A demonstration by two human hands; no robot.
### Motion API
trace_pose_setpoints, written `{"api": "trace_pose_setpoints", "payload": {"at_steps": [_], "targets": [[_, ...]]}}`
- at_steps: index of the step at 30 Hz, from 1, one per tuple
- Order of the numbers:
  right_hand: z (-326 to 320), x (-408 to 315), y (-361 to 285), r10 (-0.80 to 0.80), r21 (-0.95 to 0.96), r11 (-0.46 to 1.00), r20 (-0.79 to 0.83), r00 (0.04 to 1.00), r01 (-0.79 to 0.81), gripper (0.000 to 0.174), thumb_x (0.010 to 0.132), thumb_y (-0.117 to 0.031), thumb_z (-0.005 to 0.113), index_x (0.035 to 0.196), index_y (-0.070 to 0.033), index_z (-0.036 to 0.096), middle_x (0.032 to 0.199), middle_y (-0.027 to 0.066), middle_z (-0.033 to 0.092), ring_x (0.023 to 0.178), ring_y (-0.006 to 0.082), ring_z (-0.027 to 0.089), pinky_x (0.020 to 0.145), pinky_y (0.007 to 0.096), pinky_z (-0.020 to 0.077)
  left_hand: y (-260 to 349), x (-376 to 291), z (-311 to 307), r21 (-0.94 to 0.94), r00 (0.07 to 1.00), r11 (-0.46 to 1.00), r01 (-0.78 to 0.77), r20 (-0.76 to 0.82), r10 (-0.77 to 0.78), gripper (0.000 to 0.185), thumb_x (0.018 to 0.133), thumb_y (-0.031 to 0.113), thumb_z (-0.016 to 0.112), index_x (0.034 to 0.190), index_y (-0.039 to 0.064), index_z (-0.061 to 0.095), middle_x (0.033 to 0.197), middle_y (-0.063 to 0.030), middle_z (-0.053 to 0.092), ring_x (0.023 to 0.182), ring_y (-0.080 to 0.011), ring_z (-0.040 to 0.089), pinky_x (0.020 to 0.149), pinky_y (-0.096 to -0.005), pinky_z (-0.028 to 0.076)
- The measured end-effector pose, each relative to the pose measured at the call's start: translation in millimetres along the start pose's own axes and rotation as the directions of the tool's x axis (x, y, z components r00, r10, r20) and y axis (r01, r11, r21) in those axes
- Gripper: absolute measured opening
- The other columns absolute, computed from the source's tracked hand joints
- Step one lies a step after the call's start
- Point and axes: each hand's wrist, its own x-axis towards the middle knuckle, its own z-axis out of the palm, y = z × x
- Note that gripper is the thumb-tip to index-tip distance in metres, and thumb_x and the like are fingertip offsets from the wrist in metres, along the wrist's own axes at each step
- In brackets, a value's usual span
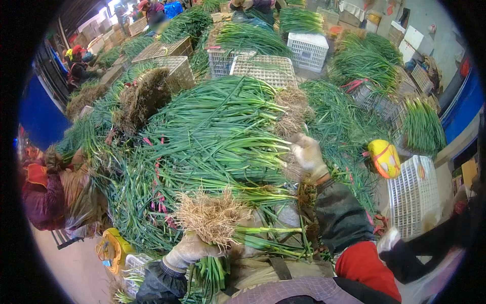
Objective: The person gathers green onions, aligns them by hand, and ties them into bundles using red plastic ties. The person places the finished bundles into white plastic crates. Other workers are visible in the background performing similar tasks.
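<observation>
My left hand (195,249), in a pale work glove, is closed around a bunch of green onions (212,269) at the lower middle; its pale, bushy roots point up and its leaves hang down. Farther forward, my right hand (309,155), also gloved, has its fingers bent at the root end of one stalk in a wide pile of green onions (220,125). The pile's leaves point left and its roots right. Whether the fingers grip that stalk is hard to tell. Between me and the pile lie a few loose stalks (269,230) with muddy roots.
White plastic crates stand ahead (264,70) and at the right (414,197). A yellow container (384,159) sits by the right crate, and a yellow plastic object (115,249) is at lower left. Loose leaves (341,117) and pink ties lie around. A person (45,197) sits at the left; others work farther back.
</observation>
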Motion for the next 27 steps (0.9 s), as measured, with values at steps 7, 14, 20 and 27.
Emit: {"api": "trace_pose_setpoints", "payload": {"at_steps": [7, 14, 20, 27], "targets": [[-24.9, 29.9, 82.0, -0.040, -0.599, 0.799, -0.134, 0.990, -0.049, 0.019, 0.084, -0.019, 0.071, 0.100, -0.009, 0.072, 0.092, 0.0143, 0.073, 0.088, 0.0364, 0.069, 0.081, 0.0413, 0.0551, 2.1, 0.5, -0.4, 0.094, 0.997, 0.993, 0.070, 0.005, -0.071, 0.071, 0.066, 0.001, 0.086, 0.131, 0.004, 0.057, 0.121, -0.0058, 0.062, 0.111, -0.0176, 0.057, 0.099, -0.0348, 0.047], [-9.7, 3.6, 67.3, -0.325, -0.497, 0.835, -0.099, 0.941, 0.236, 0.020, 0.088, -0.030, 0.066, 0.097, -0.014, 0.076, 0.082, 0.0103, 0.071, 0.080, 0.0313, 0.070, 0.075, 0.0436, 0.0551, 13.8, -5.8, 4.9, -0.199, 0.997, 0.980, -0.029, -0.075, 0.014, 0.065, 0.068, 0.000, 0.085, 0.128, 0.001, 0.059, 0.122, -0.0069, 0.066, 0.110, -0.0189, 0.061, 0.101, -0.0345, 0.048], [16.6, -4.4, 64.7, -0.006, -0.734, 0.649, 0.256, 0.967, 0.198, 0.032, 0.085, -0.040, 0.063, 0.097, -0.014, 0.076, 0.087, 0.0129, 0.072, 0.085, 0.0333, 0.070, 0.079, 0.0455, 0.0534, 0.7, 0.1, 3.0, -0.020, 0.996, 0.996, 0.088, -0.022, -0.088, 0.061, 0.067, -0.004, 0.081, 0.124, 0.003, 0.060, 0.111, -0.0058, 0.066, 0.096, -0.0174, 0.063, 0.086, -0.0337, 0.052], [31.0, 4.4, 36.2, 0.198, -0.773, 0.624, 0.295, 0.935, 0.112, 0.031, 0.073, -0.028, 0.062, 0.097, -0.011, 0.075, 0.094, 0.0173, 0.073, 0.094, 0.0345, 0.069, 0.083, 0.0474, 0.0512, -1.3, -0.7, 2.7, -0.055, 0.999, 0.999, 0.003, -0.049, -0.006, 0.069, 0.064, -0.005, 0.085, 0.128, 0.004, 0.058, 0.116, -0.0065, 0.065, 0.101, -0.0190, 0.062, 0.085, -0.0351, 0.054]]}}
